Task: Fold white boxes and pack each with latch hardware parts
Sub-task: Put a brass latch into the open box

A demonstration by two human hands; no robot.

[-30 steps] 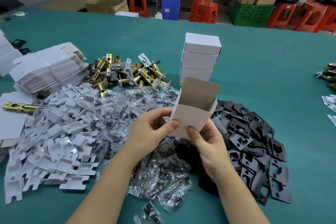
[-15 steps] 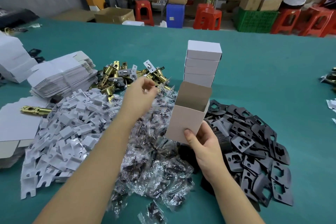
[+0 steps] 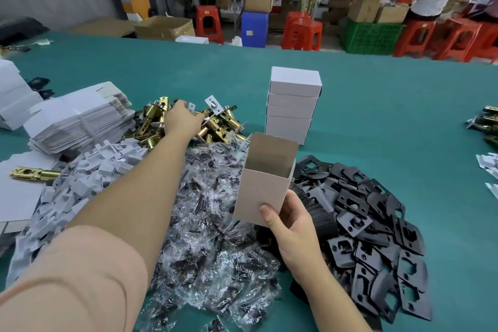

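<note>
Fingers (image 3: 272,217) clamp open box (image 3: 265,186) over teal table (image 3: 377,105) (red stools (image 3: 304,32) behind).

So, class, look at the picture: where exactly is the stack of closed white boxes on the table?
In the head view, the stack of closed white boxes stands near the middle of the green table, just right of the brass latch pile and behind the open box.

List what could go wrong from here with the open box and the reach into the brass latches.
1. The right hand grips the open box only by a lower corner, so a dropped-in latch may tip it.
2. The left hand reaches into the tangled brass latches; it may drag out extras.
3. The stack of closed boxes stands close behind and could be knocked.
</note>
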